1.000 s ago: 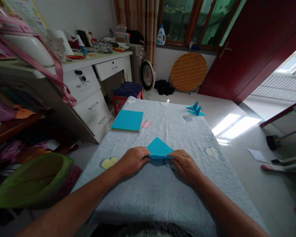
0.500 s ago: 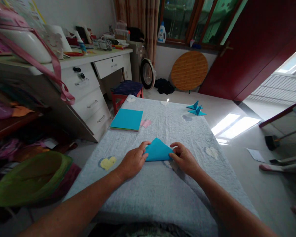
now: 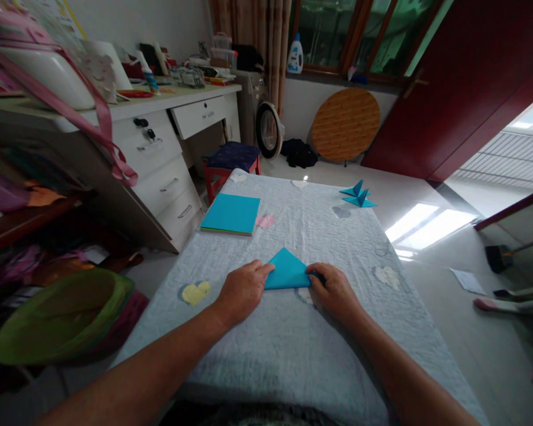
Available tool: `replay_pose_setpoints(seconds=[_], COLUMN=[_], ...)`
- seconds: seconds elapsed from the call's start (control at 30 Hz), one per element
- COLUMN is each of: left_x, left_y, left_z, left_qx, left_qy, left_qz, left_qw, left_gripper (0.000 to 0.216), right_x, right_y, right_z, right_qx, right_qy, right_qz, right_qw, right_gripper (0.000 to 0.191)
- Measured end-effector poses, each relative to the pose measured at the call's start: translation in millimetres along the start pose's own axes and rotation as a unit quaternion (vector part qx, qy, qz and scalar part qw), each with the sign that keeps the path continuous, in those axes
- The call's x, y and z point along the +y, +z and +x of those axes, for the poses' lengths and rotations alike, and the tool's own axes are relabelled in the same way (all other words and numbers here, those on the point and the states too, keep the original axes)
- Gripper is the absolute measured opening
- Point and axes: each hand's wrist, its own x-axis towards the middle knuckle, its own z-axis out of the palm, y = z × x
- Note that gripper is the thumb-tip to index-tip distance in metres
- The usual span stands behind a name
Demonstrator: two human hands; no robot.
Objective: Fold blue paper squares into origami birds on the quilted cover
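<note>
A sheet of blue origami paper (image 3: 286, 272), folded into a triangle, lies on the cloth-covered table (image 3: 266, 361) with its point facing away from me. My left hand (image 3: 245, 290) grips its left corner, fingers resting on top. At the right corner, my right hand (image 3: 333, 288) pinches the paper between thumb and fingers. Beyond my left hand sits a stack of square coloured paper (image 3: 231, 214), blue on top. Two blue folded paper figures (image 3: 359, 195) with pointed wings stand near the table's far right corner.
A stool (image 3: 232, 158) with a dark cushion stands past the far left corner. Left of the table are a white desk (image 3: 153, 157) and a green-lined bin (image 3: 66, 319). A washing machine (image 3: 269, 130) has its door open. A round wooden board (image 3: 346, 124) leans on the wall.
My left fingers have come down onto the paper's left part, and my right fingers have closed on its right corner. The view has shifted slightly.
</note>
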Motion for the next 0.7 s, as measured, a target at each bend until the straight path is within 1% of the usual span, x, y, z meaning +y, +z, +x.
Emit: replay_pose_setpoints(seconds=[0.27,0.53,0.7], left_x=[1.0,0.0,-1.5], left_y=[-2.2,0.6,-0.3], left_z=[1.5,3.9,4.8], left_qx=[-0.018,-0.014,-0.007], left_qy=[0.001,-0.008,-0.005], left_qz=[0.021,0.026,0.023], left_qw=[1.000,1.000,1.000], left_gripper=[0.036,0.037,0.036], right_x=[-0.3,1.5,0.8], right_y=[-0.2,1.8,1.0], right_z=[1.2,0.9,1.2], right_qx=[-0.010,-0.008,-0.007], right_qy=[0.005,0.023,0.017], right_qz=[-0.023,-0.019,-0.011], right_qw=[1.000,1.000,1.000], right_gripper=[0.021,0.023,0.023])
